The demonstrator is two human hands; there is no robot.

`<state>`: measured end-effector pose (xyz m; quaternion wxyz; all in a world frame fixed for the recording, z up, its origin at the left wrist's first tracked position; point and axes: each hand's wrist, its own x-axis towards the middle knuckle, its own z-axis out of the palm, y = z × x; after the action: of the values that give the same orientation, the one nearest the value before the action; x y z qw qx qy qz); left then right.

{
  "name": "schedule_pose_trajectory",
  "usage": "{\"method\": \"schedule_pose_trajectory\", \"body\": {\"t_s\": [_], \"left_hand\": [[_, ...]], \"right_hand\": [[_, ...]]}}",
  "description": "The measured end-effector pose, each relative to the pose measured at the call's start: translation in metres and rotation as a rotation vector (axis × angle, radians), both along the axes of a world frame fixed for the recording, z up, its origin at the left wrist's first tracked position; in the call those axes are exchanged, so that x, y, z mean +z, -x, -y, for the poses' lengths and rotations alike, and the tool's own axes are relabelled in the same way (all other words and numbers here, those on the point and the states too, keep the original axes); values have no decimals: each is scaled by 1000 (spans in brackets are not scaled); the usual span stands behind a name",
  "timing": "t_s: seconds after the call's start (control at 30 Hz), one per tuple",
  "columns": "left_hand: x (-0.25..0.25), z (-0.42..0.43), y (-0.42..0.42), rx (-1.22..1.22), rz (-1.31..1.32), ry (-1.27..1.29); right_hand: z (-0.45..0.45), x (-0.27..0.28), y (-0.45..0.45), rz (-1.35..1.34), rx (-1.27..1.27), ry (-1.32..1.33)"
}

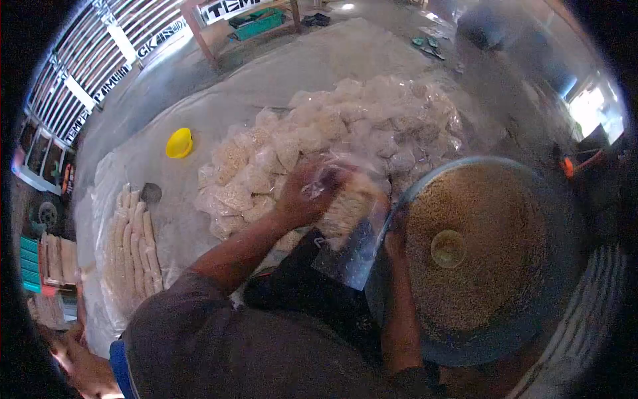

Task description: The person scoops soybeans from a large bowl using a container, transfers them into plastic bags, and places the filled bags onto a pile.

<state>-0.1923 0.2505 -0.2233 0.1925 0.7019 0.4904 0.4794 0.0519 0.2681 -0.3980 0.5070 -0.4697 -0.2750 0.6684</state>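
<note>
A clear plastic bag (347,211) partly filled with pale beans hangs in front of me, tilted, its lower right part flat. My left hand (311,191) is closed on its upper left side, blurred by motion. My right hand (397,238) is against the bag's right edge, beside the tub's rim; its fingers are mostly hidden or smeared. Just right of it stands a large round blue-grey tub (380,279) full of tan beans or grain (492,219). A small pale, round bowl (448,249) rests on the grain. Behind my hands lies a heap of filled bags (286,149).
A yellow bowl (179,143) and long filled plastic tubes (136,246) lie on the floor sheet at left. Another person's hand (83,366) shows at lower left. Farther back are a green crate (256,25) and sandals (428,45).
</note>
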Motion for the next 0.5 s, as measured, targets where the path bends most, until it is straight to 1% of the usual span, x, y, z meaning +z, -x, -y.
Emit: {"method": "schedule_pose_trajectory", "body": {"t_s": [0.07, 0.1, 0.13, 0.17, 0.2, 0.23, 0.3, 0.33, 0.4, 0.47, 0.5], "left_hand": [[27, 4, 37, 35, -134, -237], [19, -2, 54, 127, -227, -207], [18, 1, 72, 93, -423, -295], [29, 0, 81, 98, -471, -138], [31, -11, 93, 166, -632, -139], [35, -14, 97, 238, -678, -135], [49, -19, 91, 299, -717, -89], [55, -26, 82, 281, -685, -279], [70, -38, 63, 251, -591, -674], [77, -42, 51, 248, -580, -855], [80, -42, 46, 250, -574, -946]], "right_hand": [[19, -51, -16, 301, 42, 89], [33, -68, -33, 446, 47, 131], [55, -85, -55, 569, 40, 165], [75, -93, -78, 686, 28, 201], [91, -96, -107, 790, 14, 234], [108, -98, -132, 880, 0, 270], [128, -101, -176, 1016, -2, 363], [131, -104, -189, 1053, -3, 420], [134, -117, -199, 1037, -8, 539], [129, -129, -190, 899, -41, 637], [122, -129, -183, 779, -70, 673]]}}
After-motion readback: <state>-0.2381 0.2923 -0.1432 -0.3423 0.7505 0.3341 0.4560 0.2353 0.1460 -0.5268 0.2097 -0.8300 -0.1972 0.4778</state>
